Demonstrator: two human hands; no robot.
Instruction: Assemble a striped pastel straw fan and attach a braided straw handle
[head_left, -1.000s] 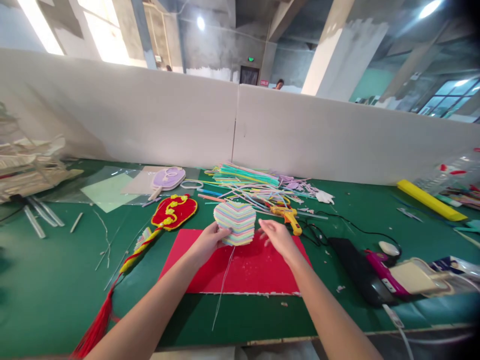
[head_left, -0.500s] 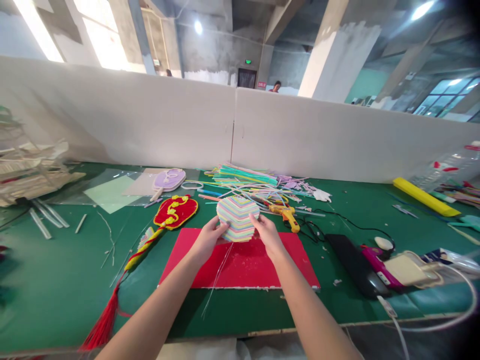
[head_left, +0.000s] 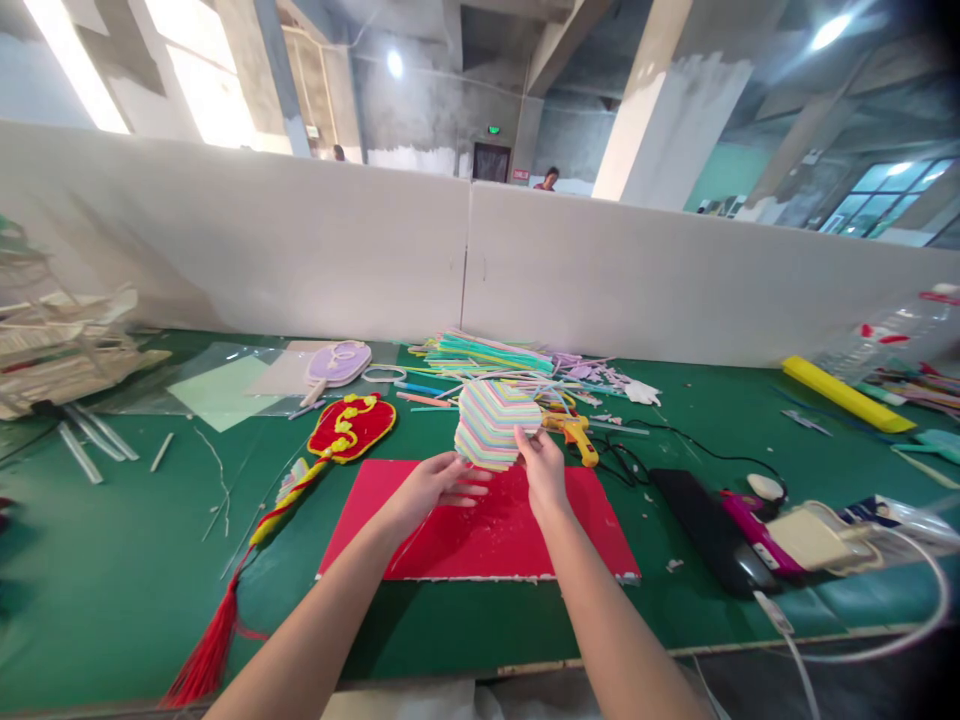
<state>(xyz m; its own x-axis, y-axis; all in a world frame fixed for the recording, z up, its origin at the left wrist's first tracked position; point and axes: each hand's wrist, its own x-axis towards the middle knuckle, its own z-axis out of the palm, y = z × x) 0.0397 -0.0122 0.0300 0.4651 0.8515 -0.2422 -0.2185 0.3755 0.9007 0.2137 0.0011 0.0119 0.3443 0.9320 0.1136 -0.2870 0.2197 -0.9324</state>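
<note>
A round piece made of pastel zigzag strips [head_left: 495, 425] is held up over a red board [head_left: 487, 535]. My right hand [head_left: 543, 468] pinches its right edge between thumb and fingers. Just below the lower left edge is my left hand [head_left: 444, 484], fingers spread; its thumb tip is close to the rim, and I cannot tell whether it touches. Left of the board lies a red heart-shaped fan [head_left: 360, 432] with yellow knotted trim, a twisted handle and a red tassel [head_left: 204, 648]. Behind the right hand rests a yellow glue gun [head_left: 574, 435].
Pastel strips [head_left: 487, 352] lie heaped against the white partition [head_left: 637, 270], with a lilac fan [head_left: 339, 362] to their left. On the right are a black phone-like slab [head_left: 709, 525], a charger [head_left: 814, 535] with a white cable and a yellow bar [head_left: 847, 394]. A person's head shows beyond the partition.
My left hand has let go of the striped piece and opened below it. The piece has shifted right and slightly up, turned in my right hand.
</note>
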